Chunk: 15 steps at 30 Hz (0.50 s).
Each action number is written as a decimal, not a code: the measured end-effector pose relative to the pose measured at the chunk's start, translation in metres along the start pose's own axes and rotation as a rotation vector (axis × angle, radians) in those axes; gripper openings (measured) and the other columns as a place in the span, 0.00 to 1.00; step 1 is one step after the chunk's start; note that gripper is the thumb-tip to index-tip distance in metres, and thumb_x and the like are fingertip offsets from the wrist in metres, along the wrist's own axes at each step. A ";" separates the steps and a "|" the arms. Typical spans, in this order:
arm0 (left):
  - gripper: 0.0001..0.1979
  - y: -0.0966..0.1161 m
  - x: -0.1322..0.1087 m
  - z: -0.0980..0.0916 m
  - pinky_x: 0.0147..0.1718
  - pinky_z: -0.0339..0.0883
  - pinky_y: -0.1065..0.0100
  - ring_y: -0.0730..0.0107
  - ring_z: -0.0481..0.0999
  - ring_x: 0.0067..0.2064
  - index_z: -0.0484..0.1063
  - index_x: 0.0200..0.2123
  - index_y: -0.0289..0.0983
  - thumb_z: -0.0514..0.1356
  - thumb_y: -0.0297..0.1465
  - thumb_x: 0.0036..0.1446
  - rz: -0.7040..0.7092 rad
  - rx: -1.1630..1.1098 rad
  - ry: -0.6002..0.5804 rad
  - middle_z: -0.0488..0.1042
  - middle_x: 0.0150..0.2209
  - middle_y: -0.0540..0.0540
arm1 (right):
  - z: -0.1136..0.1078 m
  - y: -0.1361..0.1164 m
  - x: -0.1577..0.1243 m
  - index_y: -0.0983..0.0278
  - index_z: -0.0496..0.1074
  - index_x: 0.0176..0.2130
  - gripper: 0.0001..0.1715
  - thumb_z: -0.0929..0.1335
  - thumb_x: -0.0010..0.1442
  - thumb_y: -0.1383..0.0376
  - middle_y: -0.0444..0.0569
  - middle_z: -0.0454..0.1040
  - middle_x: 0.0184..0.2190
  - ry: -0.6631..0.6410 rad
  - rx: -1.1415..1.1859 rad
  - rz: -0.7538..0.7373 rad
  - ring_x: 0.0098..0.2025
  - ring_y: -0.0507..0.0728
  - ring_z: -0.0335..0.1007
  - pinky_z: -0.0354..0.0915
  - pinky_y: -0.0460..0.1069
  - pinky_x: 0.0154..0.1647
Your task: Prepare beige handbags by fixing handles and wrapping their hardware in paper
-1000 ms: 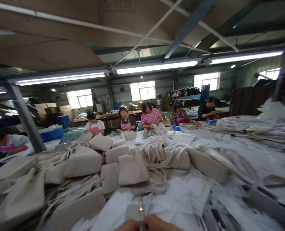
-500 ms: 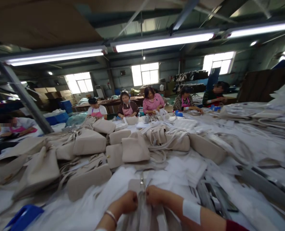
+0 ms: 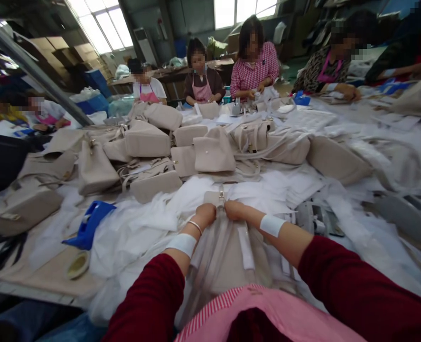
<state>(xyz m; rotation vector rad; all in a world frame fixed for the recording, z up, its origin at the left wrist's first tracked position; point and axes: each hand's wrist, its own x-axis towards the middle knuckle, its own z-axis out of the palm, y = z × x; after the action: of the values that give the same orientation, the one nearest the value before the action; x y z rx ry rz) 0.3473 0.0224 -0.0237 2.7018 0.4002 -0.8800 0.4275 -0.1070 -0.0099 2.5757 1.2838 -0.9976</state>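
Observation:
A beige bag (image 3: 228,266) lies right in front of me, with pale, translucent wrapped straps (image 3: 210,259) running along it toward my body. At its far end is a small metal clasp (image 3: 221,194) on a beige flap. My left hand (image 3: 206,214), a bangle on its wrist, is closed on the bag just left of the clasp. On the other side, my right hand (image 3: 234,210) is also closed on the bag, close to the left one. Their fingertips are hidden, so the exact part pinched does not show. White wrapping sheets (image 3: 153,209) spread around the bag.
Beige bags (image 3: 213,152) are heaped across the table beyond my hands. A blue plastic holder (image 3: 91,225) and a roll of tape (image 3: 78,265) lie at left. Grey metal items (image 3: 315,218) sit at right. Several co-workers work along the far side.
My view has tipped down, so my sleeves, apron and more of the bag now show. Both hands stay closed at the bag beside the clasp.

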 end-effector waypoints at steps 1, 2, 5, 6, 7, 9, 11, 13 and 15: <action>0.16 0.002 0.001 0.001 0.51 0.68 0.51 0.59 0.72 0.52 0.70 0.50 0.35 0.59 0.37 0.62 -0.019 0.002 0.015 0.71 0.52 0.41 | 0.001 -0.001 0.001 0.71 0.74 0.46 0.13 0.69 0.61 0.67 0.58 0.76 0.46 0.007 0.000 0.004 0.47 0.61 0.75 0.71 0.57 0.46; 0.16 0.004 0.001 0.002 0.51 0.68 0.52 0.59 0.72 0.51 0.71 0.49 0.34 0.60 0.37 0.61 -0.038 0.000 0.028 0.72 0.51 0.40 | 0.002 -0.002 0.002 0.71 0.74 0.46 0.14 0.69 0.59 0.70 0.61 0.76 0.46 0.017 0.006 0.003 0.48 0.64 0.74 0.70 0.57 0.46; 0.16 0.008 0.000 0.000 0.48 0.67 0.58 0.56 0.74 0.50 0.74 0.43 0.33 0.65 0.37 0.55 -0.095 -0.040 0.078 0.75 0.47 0.37 | 0.006 -0.004 0.000 0.72 0.75 0.46 0.16 0.67 0.58 0.74 0.66 0.76 0.47 0.080 0.032 -0.020 0.51 0.68 0.73 0.68 0.58 0.49; 0.16 0.008 -0.003 -0.001 0.46 0.67 0.61 0.55 0.75 0.49 0.74 0.42 0.33 0.66 0.38 0.54 -0.113 -0.062 0.103 0.76 0.46 0.36 | 0.008 -0.003 -0.001 0.72 0.75 0.47 0.16 0.66 0.59 0.74 0.67 0.76 0.48 0.107 0.042 -0.029 0.52 0.68 0.72 0.67 0.58 0.50; 0.17 0.007 -0.007 -0.004 0.44 0.67 0.64 0.55 0.76 0.49 0.74 0.42 0.33 0.65 0.39 0.54 -0.129 -0.086 0.132 0.77 0.46 0.35 | 0.010 -0.002 -0.004 0.72 0.75 0.47 0.17 0.64 0.60 0.74 0.67 0.76 0.48 0.134 0.054 -0.037 0.53 0.68 0.72 0.67 0.58 0.51; 0.20 0.003 -0.022 -0.008 0.40 0.66 0.66 0.56 0.76 0.47 0.73 0.44 0.34 0.58 0.45 0.58 -0.157 -0.124 0.193 0.77 0.46 0.35 | 0.014 0.002 -0.010 0.71 0.76 0.46 0.17 0.62 0.61 0.74 0.67 0.76 0.47 0.178 0.078 -0.044 0.53 0.67 0.72 0.66 0.58 0.51; 0.26 -0.003 -0.044 -0.010 0.38 0.65 0.66 0.56 0.76 0.46 0.72 0.45 0.33 0.51 0.50 0.61 -0.185 -0.151 0.249 0.78 0.45 0.35 | 0.017 0.007 -0.017 0.71 0.75 0.46 0.17 0.62 0.62 0.73 0.67 0.76 0.46 0.217 0.106 -0.034 0.52 0.67 0.72 0.65 0.58 0.51; 0.32 -0.008 -0.070 -0.007 0.37 0.64 0.65 0.54 0.77 0.44 0.74 0.42 0.34 0.49 0.56 0.57 -0.203 -0.171 0.257 0.79 0.41 0.35 | 0.020 0.011 -0.023 0.70 0.75 0.46 0.16 0.63 0.62 0.71 0.66 0.76 0.46 0.254 0.137 -0.013 0.51 0.67 0.72 0.65 0.58 0.51; 0.35 -0.009 -0.095 -0.002 0.35 0.64 0.64 0.52 0.78 0.41 0.75 0.38 0.35 0.49 0.61 0.53 -0.194 -0.171 0.203 0.79 0.38 0.36 | 0.021 0.012 -0.028 0.69 0.74 0.46 0.14 0.64 0.61 0.69 0.65 0.76 0.46 0.282 0.171 0.014 0.50 0.67 0.72 0.65 0.57 0.50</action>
<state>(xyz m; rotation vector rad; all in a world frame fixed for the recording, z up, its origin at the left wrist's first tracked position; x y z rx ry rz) 0.2714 0.0146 0.0332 2.6314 0.7557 -0.5879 0.4139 -0.1417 -0.0120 2.9383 1.2881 -0.7940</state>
